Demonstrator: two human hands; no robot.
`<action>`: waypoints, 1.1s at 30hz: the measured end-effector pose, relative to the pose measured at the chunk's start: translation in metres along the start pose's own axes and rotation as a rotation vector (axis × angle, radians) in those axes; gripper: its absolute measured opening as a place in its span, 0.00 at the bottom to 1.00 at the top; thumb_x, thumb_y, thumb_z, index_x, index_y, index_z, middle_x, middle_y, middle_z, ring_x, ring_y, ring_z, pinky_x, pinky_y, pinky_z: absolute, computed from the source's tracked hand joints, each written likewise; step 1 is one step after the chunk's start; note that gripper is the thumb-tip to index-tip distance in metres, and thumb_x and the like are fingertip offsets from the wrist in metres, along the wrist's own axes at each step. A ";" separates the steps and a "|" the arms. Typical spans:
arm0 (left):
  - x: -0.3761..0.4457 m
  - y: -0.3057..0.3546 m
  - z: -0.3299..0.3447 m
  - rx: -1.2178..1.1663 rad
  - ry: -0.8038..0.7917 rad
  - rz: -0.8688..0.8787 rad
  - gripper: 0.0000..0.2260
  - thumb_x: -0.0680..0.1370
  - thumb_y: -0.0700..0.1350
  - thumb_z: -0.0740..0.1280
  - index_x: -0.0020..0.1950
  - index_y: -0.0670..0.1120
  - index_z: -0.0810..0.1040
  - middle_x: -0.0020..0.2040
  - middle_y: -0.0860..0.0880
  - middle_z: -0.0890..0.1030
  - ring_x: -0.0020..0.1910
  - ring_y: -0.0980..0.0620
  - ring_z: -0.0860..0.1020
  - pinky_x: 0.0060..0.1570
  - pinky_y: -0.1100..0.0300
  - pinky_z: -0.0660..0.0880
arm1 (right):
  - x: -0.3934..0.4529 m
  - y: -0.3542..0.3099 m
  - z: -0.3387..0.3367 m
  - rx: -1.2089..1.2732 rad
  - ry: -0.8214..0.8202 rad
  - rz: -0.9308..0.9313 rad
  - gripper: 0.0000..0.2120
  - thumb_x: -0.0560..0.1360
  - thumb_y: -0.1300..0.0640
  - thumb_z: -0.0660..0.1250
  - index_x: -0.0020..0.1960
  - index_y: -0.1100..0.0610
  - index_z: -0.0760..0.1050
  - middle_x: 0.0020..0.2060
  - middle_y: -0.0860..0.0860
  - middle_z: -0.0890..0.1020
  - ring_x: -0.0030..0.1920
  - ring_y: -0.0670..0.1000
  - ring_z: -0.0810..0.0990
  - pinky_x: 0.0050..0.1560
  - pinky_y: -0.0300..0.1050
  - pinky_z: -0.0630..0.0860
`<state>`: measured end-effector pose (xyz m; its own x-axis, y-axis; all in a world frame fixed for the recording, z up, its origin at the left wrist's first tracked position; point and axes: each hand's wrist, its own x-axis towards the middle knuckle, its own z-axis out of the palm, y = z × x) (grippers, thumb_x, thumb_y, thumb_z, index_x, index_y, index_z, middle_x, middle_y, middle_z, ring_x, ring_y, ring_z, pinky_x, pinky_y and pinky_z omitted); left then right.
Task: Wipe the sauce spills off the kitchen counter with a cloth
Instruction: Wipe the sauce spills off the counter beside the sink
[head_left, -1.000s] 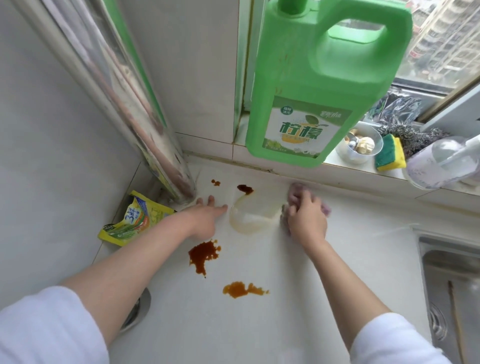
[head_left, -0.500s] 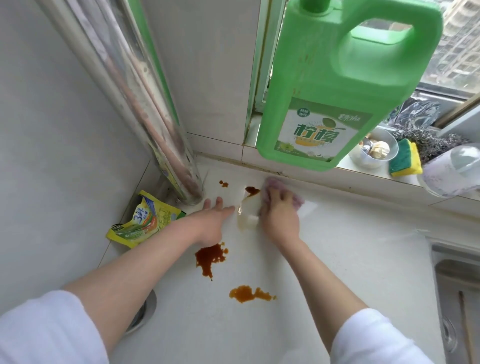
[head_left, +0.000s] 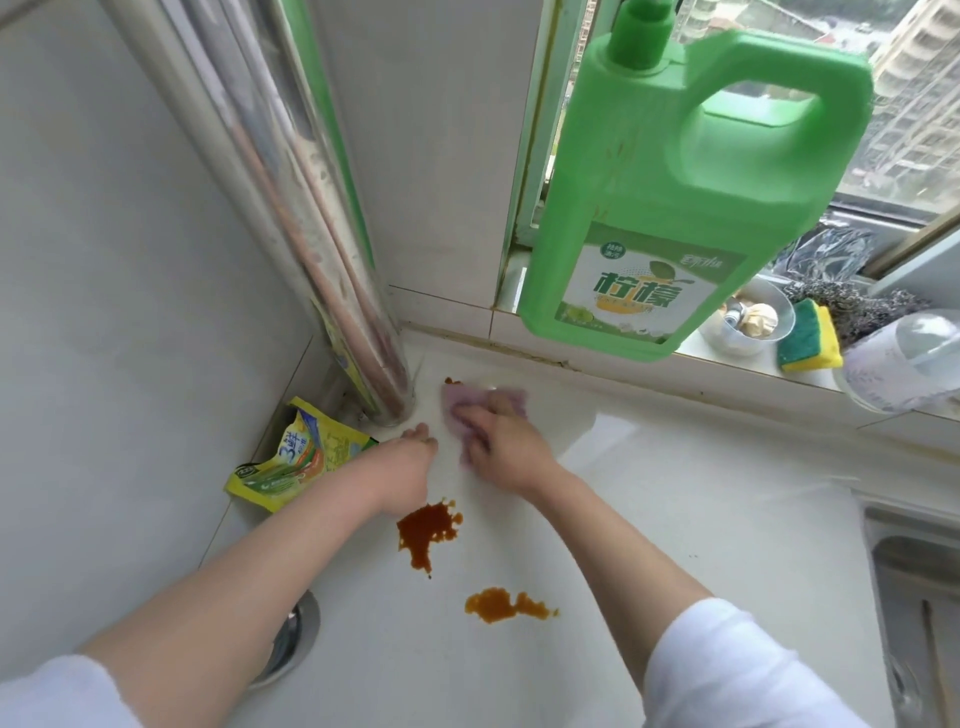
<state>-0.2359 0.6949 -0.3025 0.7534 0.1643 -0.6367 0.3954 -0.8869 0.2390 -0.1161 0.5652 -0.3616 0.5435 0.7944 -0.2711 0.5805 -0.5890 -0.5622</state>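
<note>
Right hand (head_left: 506, 449) pressed flat on a pink cloth (head_left: 467, 410) at the back of the white counter (head_left: 675, 519), fingers spread and straight across the fabric, near the foot of a shiny metal pipe (head_left: 322, 249) in the corner. A small dark sauce spot (head_left: 451, 381) just showing at the cloth's far left edge. Left hand (head_left: 408, 462) laid on the counter just beside the cloth, fingers relaxed and holding nothing. Two larger spills nearer the camera, untouched: a dark brown sauce splash (head_left: 427, 529) just below the left wrist, an orange sauce patch (head_left: 506, 605) further forward. A crumpled yellow packet (head_left: 293, 457) wedged against the wall to the left of the pipe. On the window ledge above, a big green detergent jug (head_left: 685, 197), a small bowl (head_left: 748, 317) and a green and yellow sponge (head_left: 808, 338) side by side. Edge of a steel sink (head_left: 914, 597) at far right.
</note>
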 end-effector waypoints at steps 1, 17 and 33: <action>0.003 -0.005 -0.001 0.000 -0.018 0.012 0.29 0.79 0.33 0.53 0.80 0.41 0.53 0.81 0.42 0.47 0.80 0.46 0.52 0.75 0.56 0.54 | 0.004 -0.001 -0.005 0.002 -0.079 -0.011 0.19 0.75 0.54 0.65 0.66 0.45 0.76 0.65 0.49 0.74 0.60 0.53 0.76 0.59 0.47 0.75; 0.004 -0.029 0.003 -0.020 -0.103 0.102 0.25 0.86 0.45 0.49 0.82 0.46 0.46 0.81 0.47 0.42 0.80 0.51 0.43 0.77 0.56 0.46 | 0.019 0.017 -0.023 -0.093 -0.013 -0.026 0.08 0.75 0.54 0.62 0.48 0.44 0.78 0.53 0.43 0.77 0.52 0.52 0.80 0.50 0.47 0.76; 0.002 -0.024 -0.004 -0.023 -0.156 0.089 0.24 0.86 0.47 0.47 0.82 0.46 0.47 0.81 0.47 0.42 0.80 0.50 0.44 0.76 0.56 0.46 | 0.027 0.000 -0.011 -0.087 0.043 -0.107 0.11 0.76 0.52 0.61 0.56 0.46 0.78 0.58 0.47 0.76 0.58 0.54 0.76 0.53 0.50 0.76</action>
<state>-0.2414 0.7182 -0.3068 0.6960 0.0155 -0.7179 0.3442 -0.8846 0.3146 -0.0950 0.5846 -0.3603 0.5000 0.8475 -0.1782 0.6858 -0.5131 -0.5161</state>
